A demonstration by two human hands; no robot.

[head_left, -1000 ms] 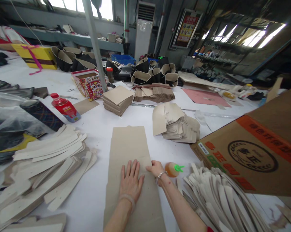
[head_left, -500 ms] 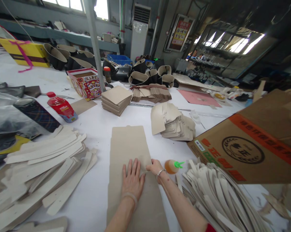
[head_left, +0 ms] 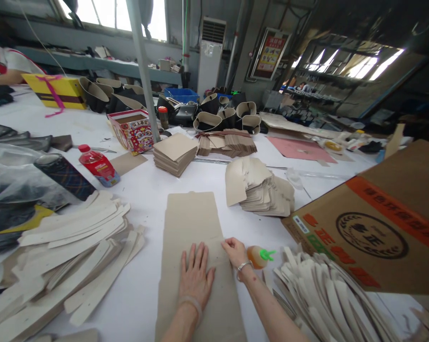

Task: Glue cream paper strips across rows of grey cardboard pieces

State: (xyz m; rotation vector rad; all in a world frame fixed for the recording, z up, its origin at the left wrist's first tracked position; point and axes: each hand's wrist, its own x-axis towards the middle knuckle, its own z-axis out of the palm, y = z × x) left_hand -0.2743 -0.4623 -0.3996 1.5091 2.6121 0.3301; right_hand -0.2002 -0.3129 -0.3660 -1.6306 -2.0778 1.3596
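Observation:
A long beige sheet lies flat on the white table in front of me. My left hand rests palm down on it with the fingers spread. At the sheet's right edge my right hand is closed, thumb and fingers pinched together; whatever may be between the fingertips is too small to make out. Just right of that hand lies an orange-brown bottle with a green tip.
Beige strips are heaped at left and at right. A cardboard box stands on the right. Beyond the sheet are card stacks and a red-capped bottle. A person is at far left.
My right hand has pulled slightly back from the sheet's middle to its right edge. The left hand stays flat on the sheet. The view has tilted up and left, showing more of the person.

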